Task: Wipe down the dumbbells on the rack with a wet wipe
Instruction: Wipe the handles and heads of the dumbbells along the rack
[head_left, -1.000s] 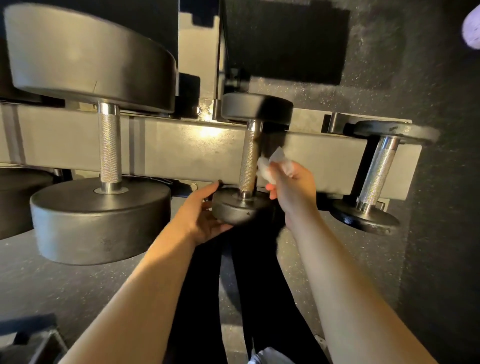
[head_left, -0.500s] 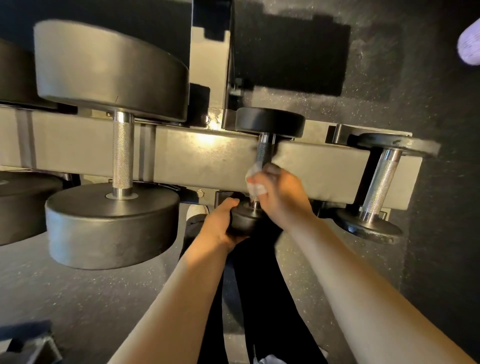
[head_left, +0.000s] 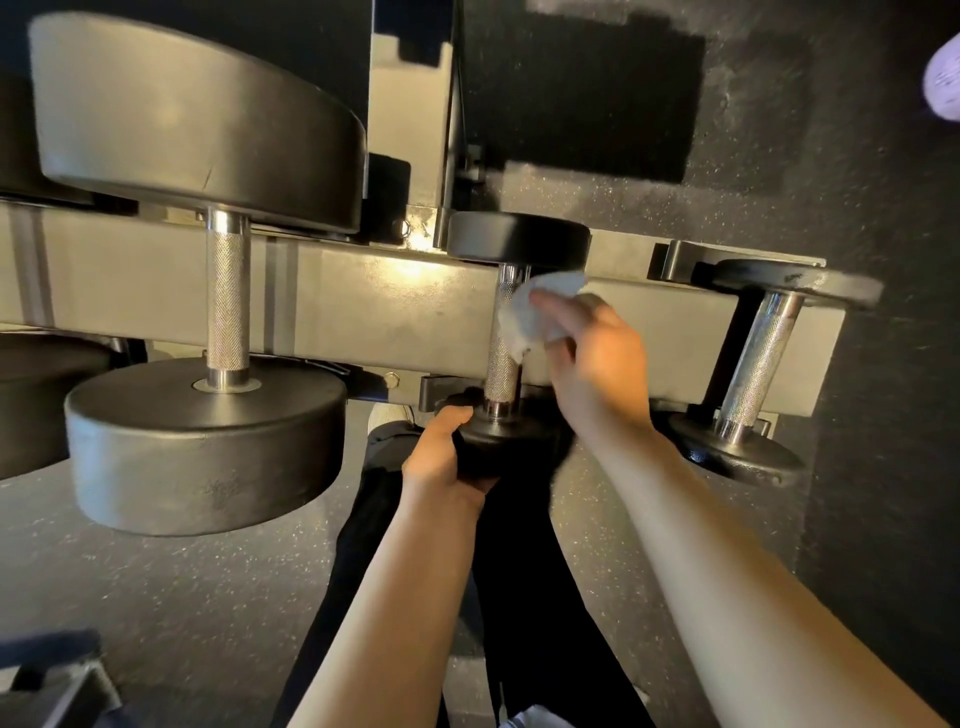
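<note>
The right hand (head_left: 592, 364), pinching the wet wipe (head_left: 530, 312), has slid up the small dumbbell's knurled handle (head_left: 501, 364) toward the rack's (head_left: 363, 306) far edge; the left hand (head_left: 441, 452) still grips its near head (head_left: 498, 447). The handle looks nearly wiped.

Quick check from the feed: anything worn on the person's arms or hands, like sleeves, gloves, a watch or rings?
Nothing shows. Both forearms are bare right to the bottom edge of the picture, with no sleeve in view. The left hand and right hand wear no gloves, and neither wrist carries a watch or band. No rings can be made out, though the right hand's fingers are blurred.
</note>
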